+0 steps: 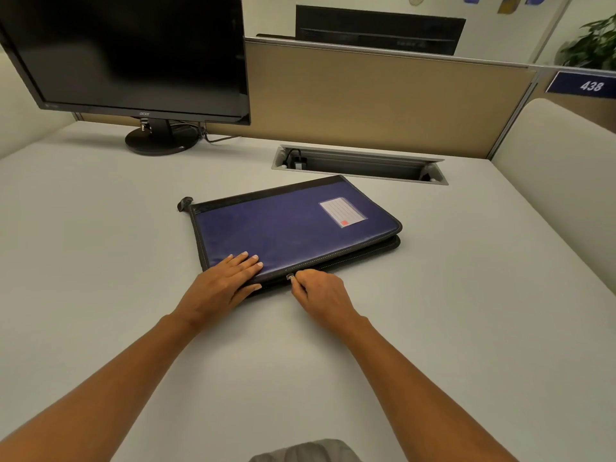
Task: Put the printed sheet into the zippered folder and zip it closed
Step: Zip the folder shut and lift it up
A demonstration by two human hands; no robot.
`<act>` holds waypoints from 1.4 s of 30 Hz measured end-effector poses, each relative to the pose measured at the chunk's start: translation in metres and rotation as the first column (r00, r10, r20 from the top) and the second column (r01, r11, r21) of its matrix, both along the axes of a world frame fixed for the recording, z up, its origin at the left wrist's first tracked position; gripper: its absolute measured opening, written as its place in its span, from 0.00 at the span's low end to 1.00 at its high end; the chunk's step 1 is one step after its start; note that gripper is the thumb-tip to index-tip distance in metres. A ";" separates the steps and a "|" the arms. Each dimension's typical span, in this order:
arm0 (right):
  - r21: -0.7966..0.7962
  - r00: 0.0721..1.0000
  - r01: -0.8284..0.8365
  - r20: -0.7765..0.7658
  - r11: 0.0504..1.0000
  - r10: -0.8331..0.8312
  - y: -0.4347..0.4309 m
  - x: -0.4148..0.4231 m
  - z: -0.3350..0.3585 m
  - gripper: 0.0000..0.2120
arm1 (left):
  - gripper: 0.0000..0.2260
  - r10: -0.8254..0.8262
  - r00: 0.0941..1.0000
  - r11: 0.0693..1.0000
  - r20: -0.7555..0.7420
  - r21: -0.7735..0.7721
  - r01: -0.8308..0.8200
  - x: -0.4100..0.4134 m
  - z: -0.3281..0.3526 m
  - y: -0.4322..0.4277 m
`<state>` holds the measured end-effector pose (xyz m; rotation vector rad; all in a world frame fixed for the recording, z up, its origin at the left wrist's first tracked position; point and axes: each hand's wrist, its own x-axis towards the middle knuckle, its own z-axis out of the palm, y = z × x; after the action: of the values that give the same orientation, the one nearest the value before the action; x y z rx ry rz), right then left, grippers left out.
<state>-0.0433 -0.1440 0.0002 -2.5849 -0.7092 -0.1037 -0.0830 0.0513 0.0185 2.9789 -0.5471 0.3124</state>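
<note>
A blue zippered folder with black trim and a small label pocket lies flat on the grey desk. My left hand presses flat on its near left corner, fingers straight. My right hand pinches the metal zipper pull on the folder's near edge, about a third of the way along from the left corner. To the right of the pull the edge gapes slightly. The printed sheet is not visible.
A black monitor on a round stand sits at the back left. A cable tray slot is set into the desk behind the folder. Beige partition walls close off the back and right. Bare desk surrounds my arms.
</note>
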 end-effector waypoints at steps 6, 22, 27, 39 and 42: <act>0.038 0.996 0.073 -0.062 0.997 -0.071 0.005 -0.012 -0.004 0.14 | 0.18 -0.012 0.998 0.997 0.057 0.075 0.008 -0.002 0.002 -0.007; 0.125 0.990 0.103 -0.106 0.987 -0.089 0.012 -0.020 0.001 0.12 | 0.25 0.128 0.991 0.987 0.036 0.094 -0.131 0.007 -0.012 -0.033; 0.152 0.997 0.069 -0.039 0.986 -0.063 0.010 -0.017 0.010 0.13 | 0.23 0.160 0.987 0.984 0.003 0.080 -0.159 0.002 -0.006 -0.032; 0.154 0.958 -0.068 0.287 0.986 0.022 0.005 -0.007 0.026 0.10 | 0.16 0.116 0.989 0.989 0.095 0.081 -0.124 0.004 0.032 -0.020; 0.154 0.941 -0.075 0.338 0.985 0.019 0.006 -0.005 0.028 0.10 | 0.15 0.104 0.990 0.992 0.098 0.068 -0.111 0.004 0.039 -0.018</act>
<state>-0.0479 -0.1380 0.0284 -2.4125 -0.8426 -0.5755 -0.0793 0.0335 0.0574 3.0842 -0.4164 0.4540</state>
